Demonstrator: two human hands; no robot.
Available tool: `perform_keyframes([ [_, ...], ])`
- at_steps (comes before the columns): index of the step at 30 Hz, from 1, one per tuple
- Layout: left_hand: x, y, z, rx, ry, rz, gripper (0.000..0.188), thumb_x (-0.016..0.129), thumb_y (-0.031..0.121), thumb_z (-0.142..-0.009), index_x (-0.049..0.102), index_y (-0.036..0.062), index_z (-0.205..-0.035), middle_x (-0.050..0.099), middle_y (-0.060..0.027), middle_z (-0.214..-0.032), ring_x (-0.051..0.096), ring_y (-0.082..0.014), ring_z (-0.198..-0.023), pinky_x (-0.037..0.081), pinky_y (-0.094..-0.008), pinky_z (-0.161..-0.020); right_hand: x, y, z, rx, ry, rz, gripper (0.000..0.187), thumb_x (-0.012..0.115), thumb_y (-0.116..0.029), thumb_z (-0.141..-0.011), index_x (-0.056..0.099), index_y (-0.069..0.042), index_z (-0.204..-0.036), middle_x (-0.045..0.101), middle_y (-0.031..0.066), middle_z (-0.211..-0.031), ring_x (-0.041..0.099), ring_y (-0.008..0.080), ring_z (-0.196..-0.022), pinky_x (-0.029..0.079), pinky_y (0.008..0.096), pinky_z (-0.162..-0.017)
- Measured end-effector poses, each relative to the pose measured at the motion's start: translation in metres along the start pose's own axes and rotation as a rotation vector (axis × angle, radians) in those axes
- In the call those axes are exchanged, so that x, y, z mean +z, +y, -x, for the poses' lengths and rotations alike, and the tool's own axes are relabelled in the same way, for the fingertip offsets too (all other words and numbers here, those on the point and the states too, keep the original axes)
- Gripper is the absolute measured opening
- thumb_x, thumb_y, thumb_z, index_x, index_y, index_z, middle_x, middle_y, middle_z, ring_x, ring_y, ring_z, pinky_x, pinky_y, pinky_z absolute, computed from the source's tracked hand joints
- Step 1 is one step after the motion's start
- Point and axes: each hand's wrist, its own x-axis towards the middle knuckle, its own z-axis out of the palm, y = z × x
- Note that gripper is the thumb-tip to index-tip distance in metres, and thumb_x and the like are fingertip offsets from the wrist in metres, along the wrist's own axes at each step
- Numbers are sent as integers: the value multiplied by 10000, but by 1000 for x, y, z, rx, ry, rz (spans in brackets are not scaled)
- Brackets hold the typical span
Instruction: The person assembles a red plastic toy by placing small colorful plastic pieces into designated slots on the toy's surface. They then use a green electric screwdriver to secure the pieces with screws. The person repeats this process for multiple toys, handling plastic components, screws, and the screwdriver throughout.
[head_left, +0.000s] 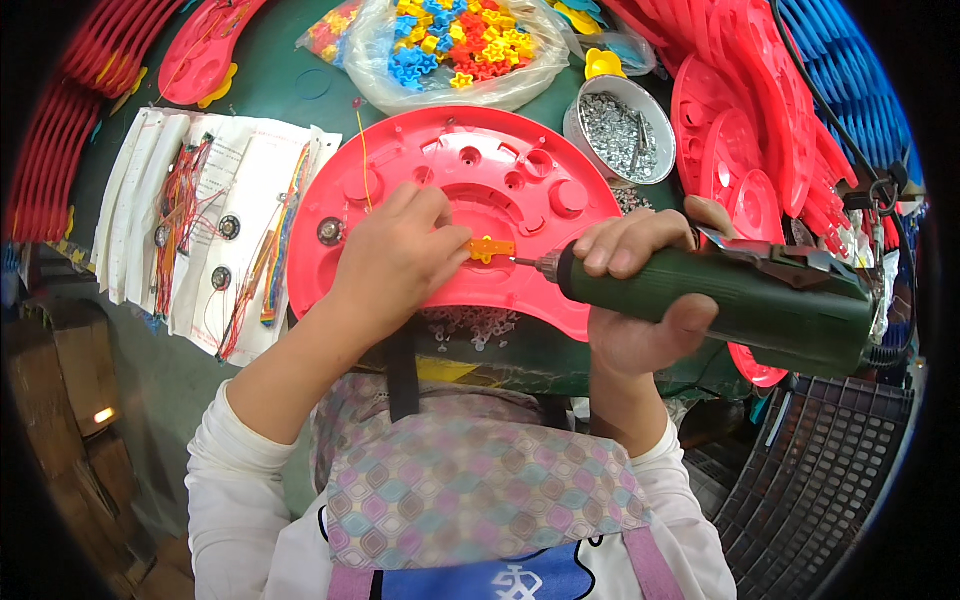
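A curved red plastic shell (pixel 400 140) lies in front of me with its hollow, ribbed side up. My left hand (pixel 405 245) reaches over it, fingertips pinched at the left end of a small orange strip with a yellow star-shaped piece (pixel 487 250). In my right hand (pixel 640 270) is a dark green electric screwdriver (pixel 740 305), lying almost level. Its thin bit points left and ends close to the strip's right end; whether it touches a screw I cannot tell. A yellow wire (pixel 362 160) rises from the shell's left part, near a round speaker (pixel 330 231).
A bag of star-shaped pieces (pixel 350 50) and a bowl of screws (pixel 570 140) stand behind the shell. Wires and speakers lie on paper sheets (pixel 255 190) at left. Red shells (pixel 745 110) pile up at right; small clear parts (pixel 470 325) lie by the near edge.
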Motion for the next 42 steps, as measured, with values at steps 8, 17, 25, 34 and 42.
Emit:
perform_keyframes([
  [8, 3, -5, 5, -74, -75, 71, 115, 764, 114, -796, 741, 93, -907, 583, -46, -868, 580, -241, -875, 510, -382, -734, 4, 19, 3, 59, -2, 23, 823, 710, -593, -911, 321, 10, -1313, 614, 120, -838, 652, 241, -721, 591, 428, -721],
  [17, 2, -6, 3, -45, -75, 72, 206, 810, 100, -772, 770, 71, -972, 595, -52, -884, 575, -249, -853, 500, -375, -729, 7, 27, 0, 70, -29, 44, 753, 721, -551, -921, 368, -3, -1299, 602, 113, -820, 640, 231, -721, 580, 413, -720],
  [25, 7, -6, 4, -28, -48, 74, 88, 711, 105, -799, 724, 81, -883, 586, -48, -868, 583, -248, -866, 497, -389, -708, 6, 25, -3, 84, -82, 51, 841, 713, -565, -920, 337, -1, -1418, 599, 97, -810, 625, 214, -708, 577, 412, -696],
  [34, 5, -6, 7, -50, -67, 78, 167, 768, 83, -792, 747, 65, -956, 598, -70, -904, 571, -256, -825, 495, -378, -736, -5, -1, 17, 118, -307, -422, 1279, 677, -862, -706, 209, -35, -1563, 616, 64, -812, 631, 206, -700, 569, 386, -687],
  [42, 11, -2, 0, -61, -104, 182, 97, 695, 12, -842, 691, -30, -929, 602, -141, -979, 641, -320, -921, 529, -413, -798, 10, 11, 63, 361, -188, -226, 1036, 578, -906, -747, 428, -43, -1300, 598, 81, -764, 631, 233, -679, 562, 412, -691],
])
